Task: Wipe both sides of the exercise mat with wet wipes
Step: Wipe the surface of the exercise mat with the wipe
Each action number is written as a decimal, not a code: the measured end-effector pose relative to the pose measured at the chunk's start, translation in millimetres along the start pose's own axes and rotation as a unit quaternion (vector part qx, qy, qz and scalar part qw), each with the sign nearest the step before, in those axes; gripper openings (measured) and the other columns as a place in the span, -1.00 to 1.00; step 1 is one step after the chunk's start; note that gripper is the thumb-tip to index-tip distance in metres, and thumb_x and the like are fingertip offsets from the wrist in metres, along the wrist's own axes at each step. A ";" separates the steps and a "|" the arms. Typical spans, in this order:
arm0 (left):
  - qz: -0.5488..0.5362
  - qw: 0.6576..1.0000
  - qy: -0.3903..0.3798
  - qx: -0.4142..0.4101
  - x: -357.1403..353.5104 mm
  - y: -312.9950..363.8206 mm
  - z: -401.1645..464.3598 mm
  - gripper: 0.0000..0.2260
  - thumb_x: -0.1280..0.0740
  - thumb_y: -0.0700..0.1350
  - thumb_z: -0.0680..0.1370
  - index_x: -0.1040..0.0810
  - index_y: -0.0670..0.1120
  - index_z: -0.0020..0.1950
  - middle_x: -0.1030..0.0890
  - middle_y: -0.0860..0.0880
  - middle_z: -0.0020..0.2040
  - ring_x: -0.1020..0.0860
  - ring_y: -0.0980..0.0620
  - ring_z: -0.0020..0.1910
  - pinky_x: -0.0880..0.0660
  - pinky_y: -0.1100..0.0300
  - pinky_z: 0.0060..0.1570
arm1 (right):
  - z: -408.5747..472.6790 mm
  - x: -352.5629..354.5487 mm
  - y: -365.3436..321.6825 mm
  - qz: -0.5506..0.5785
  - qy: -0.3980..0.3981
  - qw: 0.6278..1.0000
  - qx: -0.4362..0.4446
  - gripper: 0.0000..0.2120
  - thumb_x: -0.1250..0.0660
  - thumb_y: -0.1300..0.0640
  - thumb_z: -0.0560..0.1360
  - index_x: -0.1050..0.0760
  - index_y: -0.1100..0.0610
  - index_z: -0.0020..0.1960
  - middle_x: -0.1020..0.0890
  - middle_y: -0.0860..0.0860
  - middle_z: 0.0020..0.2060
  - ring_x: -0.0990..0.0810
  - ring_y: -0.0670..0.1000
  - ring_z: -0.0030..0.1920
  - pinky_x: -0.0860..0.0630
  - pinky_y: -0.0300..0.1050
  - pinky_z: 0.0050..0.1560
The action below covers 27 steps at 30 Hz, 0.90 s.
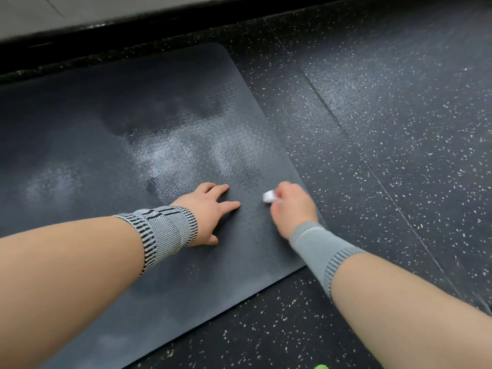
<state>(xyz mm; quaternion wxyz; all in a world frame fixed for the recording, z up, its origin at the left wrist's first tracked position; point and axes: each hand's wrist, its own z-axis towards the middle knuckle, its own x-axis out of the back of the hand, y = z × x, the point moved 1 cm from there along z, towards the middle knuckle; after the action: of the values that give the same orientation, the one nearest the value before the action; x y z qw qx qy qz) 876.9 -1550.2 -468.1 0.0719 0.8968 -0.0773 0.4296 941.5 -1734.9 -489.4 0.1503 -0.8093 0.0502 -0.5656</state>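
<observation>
Nearest to us, at the bottom edge of the view, we see a small bright green object [321,366], mostly cut off, lying on the dark rubber floor flecked with pale specks [386,123]. We cannot tell what it is.

Above that, our two bare forearms reach forward. The left one wears a knitted wrist band in grey with black and white stripes [162,235]; the right one wears a plain grey knitted wrist sleeve [318,249].

Our left hand [210,209] lies flat on the dark grey, finely textured exercise mat [80,115], fingers straight and spread a little, palm down and pressing on the surface, holding nothing. Just beside it, towards the mat's right edge, our right hand [291,206] is curled round a small white wad of wet wipe [269,196], which pokes out on the side nearest the left hand and touches the mat. The right hand and the wipe are blurred, so we cannot make out the individual fingers.

The mat lies spread flat on the floor, running from lower left up towards a rounded far corner. Beyond our hands, its surface carries shiny, paler wet patches in the middle and on the left, with duller dry areas between them.

Farther off, the mat's far edge lies near a black baseboard strip [133,30], and above that a pale grey wall surface [106,9] begins. To the right, straight seams cross the speckled floor.
</observation>
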 end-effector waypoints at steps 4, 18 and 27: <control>-0.003 1.000 0.002 -0.001 -1.6 -1.3 0.0 -0.17 -0.42 0.18 0.47 0.04 0.25 0.57 0.13 0.00 0.60 0.06 -0.09 0.56 -0.31 0.00 0.39 | 12.3 17.8 25.6 0.025 0.068 0.987 -0.147 -0.85 -0.18 0.21 0.52 -0.45 0.15 0.07 -0.53 0.12 0.05 -0.50 0.13 -0.02 -0.40 -0.06 -0.02; -0.015 1.000 0.019 0.008 -6.7 -4.7 1.9 -0.10 -0.42 0.20 0.46 0.07 0.06 0.61 0.10 0.06 0.61 0.03 -0.04 0.56 -0.29 0.02 0.44 | 12.1 13.1 3.4 0.030 0.056 0.992 -0.106 -0.82 -0.17 0.22 0.52 -0.46 0.17 0.09 -0.53 0.14 0.07 -0.51 0.18 0.06 -0.39 -0.08 0.00; -0.021 1.000 0.016 0.005 -8.6 -11.4 4.2 -0.13 -0.39 0.19 0.49 0.07 0.03 0.61 0.12 0.12 0.61 0.05 0.01 0.57 -0.28 0.01 0.45 | 33.6 19.4 10.2 0.046 0.081 0.984 -0.149 -0.83 -0.18 0.20 0.52 -0.47 0.15 0.07 -0.54 0.13 0.07 -0.52 0.18 0.05 -0.37 -0.10 -0.04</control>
<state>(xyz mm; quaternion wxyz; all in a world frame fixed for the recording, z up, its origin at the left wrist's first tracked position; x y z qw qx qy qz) 877.1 -1539.2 -478.2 0.0777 0.8914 -0.0556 0.4430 980.6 -1743.2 -485.6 0.0495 -0.7710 0.1829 -0.6080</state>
